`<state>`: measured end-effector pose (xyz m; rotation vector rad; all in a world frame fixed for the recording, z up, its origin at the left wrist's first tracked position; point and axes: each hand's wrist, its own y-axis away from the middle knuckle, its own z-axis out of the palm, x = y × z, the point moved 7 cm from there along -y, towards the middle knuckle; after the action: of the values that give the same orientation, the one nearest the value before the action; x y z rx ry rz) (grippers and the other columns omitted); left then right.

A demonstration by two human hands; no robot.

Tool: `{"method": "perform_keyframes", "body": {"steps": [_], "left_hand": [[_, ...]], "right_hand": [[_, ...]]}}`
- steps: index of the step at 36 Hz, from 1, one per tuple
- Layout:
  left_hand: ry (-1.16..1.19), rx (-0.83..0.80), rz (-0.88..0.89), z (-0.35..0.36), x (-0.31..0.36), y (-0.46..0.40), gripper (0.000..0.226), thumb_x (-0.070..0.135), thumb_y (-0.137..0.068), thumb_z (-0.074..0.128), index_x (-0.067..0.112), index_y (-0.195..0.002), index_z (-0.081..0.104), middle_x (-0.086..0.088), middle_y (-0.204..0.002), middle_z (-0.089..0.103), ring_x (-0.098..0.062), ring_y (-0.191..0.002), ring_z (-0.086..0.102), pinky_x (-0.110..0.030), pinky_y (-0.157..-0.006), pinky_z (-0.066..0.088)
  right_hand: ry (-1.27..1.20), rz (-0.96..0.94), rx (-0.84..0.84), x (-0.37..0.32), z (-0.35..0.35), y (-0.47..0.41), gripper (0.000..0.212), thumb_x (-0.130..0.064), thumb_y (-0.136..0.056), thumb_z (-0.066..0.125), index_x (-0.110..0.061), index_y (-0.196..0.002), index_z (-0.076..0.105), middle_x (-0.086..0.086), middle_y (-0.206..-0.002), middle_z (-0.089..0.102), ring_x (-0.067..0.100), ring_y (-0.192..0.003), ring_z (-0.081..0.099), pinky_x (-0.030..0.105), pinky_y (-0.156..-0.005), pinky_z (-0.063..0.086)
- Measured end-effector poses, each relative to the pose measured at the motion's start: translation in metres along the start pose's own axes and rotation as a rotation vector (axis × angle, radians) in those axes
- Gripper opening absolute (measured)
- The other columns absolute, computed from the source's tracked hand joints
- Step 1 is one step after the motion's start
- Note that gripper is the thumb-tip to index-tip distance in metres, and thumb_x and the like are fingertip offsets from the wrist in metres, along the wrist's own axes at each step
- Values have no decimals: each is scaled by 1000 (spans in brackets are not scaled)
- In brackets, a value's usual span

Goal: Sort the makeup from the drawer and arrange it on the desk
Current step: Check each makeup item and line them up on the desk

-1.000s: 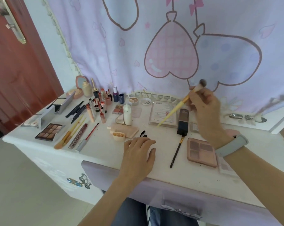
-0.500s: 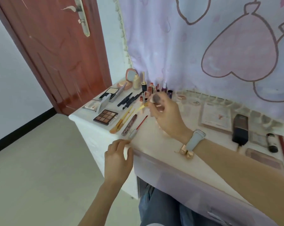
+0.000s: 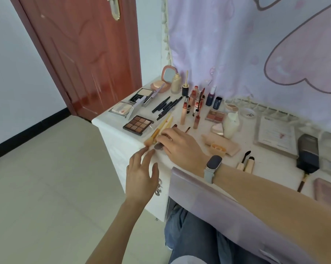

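I see my right hand [image 3: 177, 144] lying low on the front left part of the white table [image 3: 111, 123], its fingers curled around a makeup brush [image 3: 158, 146]. The brush has a dark, brownish-grey tuft that pokes out from under my fingertips right at the table's front edge; the handle is hidden under my palm, so I cannot make out its colour here. Just beside it lies a second brush [image 3: 157, 132] with a yellow handle and a peach tuft, angled toward the back of the table, the two tufts close together.

My left hand [image 3: 141, 173] hovers in front of the table edge with its fingers straight and spread, gripping nothing, the fingertips near the two tufts. I cannot tell if they touch the edge.

Behind the brushes sits a dark eyeshadow palette [image 3: 138, 125] with nine brown and tan pans. Further back are black pencils [image 3: 165, 105] laid side by side, and a cluster of small upright tubes and bottles [image 3: 196, 101]. A round pink compact with its mirror up [image 3: 165, 80] stands near the far corner, beside the curtain [image 3: 237, 44]. A smaller palette of reddish pans [image 3: 215, 115] lies to the right, near a white bottle [image 3: 230, 125]. A grey band with a dark face [image 3: 213, 165] is on my right wrist.
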<state>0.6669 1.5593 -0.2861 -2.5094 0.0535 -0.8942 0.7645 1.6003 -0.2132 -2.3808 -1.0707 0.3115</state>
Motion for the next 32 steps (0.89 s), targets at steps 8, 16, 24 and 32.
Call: {"method": "perform_keyframes", "body": {"steps": [8,16,24,32], "left_hand": [[73,48,-27,-6,-9,1,33,10,-83,52,2,-113,65,-11,-120,61,-33,-117,51,-44,-96,44],[55,95,-2,-13,-2,-1,25,3,-83,57,2,-106,67,-13,-112,63,-35,-109,55,-45,-89,47],[89,48,232,-9,66,8,29,19,-86,47,7,-102,67,-9,-110,62,-28,-101,57,-37,-85,45],[175,-78,537,39,160,31,25,13,-83,51,7,-99,69,-5,-103,67,-21,-97,62,-33,-83,45]], "right_hand": [[26,184,-183,6,16,-8,26,-12,-78,52,-4,-97,68,15,-98,64,32,-86,63,40,-75,47],[-106,252,-81,16,-9,-1,41,-11,-74,45,-5,-110,65,11,-110,64,29,-103,58,42,-86,44],[-263,405,21,55,-66,61,27,2,-86,52,-6,-110,64,7,-110,61,20,-100,57,28,-85,44],[-115,569,-228,100,-112,164,26,-4,-90,51,-18,-106,66,-5,-101,60,8,-94,51,17,-82,38]]}}
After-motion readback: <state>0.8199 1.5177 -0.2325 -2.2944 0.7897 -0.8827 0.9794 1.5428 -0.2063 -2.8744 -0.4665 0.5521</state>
